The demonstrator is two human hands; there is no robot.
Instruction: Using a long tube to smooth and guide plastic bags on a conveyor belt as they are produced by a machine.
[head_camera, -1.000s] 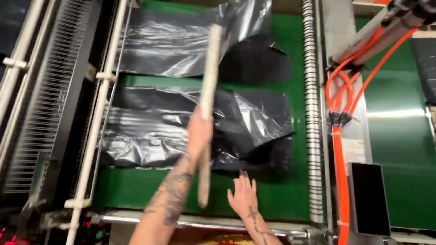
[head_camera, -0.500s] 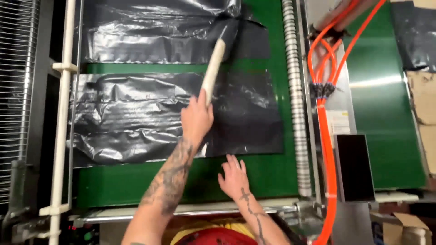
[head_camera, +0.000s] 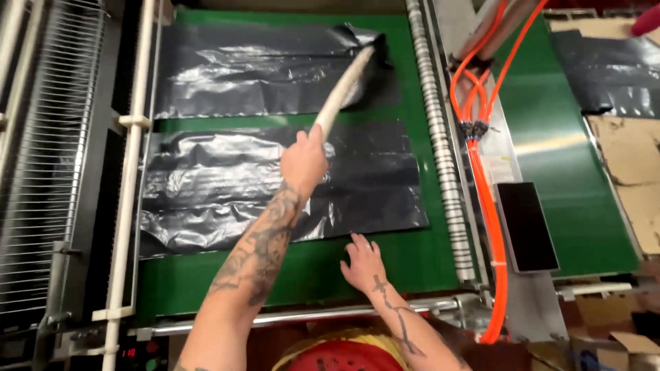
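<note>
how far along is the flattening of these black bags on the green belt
Looks done: the near black bag lies mostly flat on the green belt. In hand: the left hand holds a pale stick on the far bag; the right hand rests on the belt. Left: the far bag's right corner is folded over.

A green conveyor belt (head_camera: 323,264) carries two flat black plastic bags, a far bag (head_camera: 254,72) and a near bag (head_camera: 227,185).

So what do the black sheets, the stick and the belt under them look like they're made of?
Black sheets: thin plastic film, glossy, by the wrinkles and glints. Stick in the left hand: pale and matte, perhaps wood or plastic; hard to tell. Belt: smooth green, probably rubbery, with a dull sheen.
</note>
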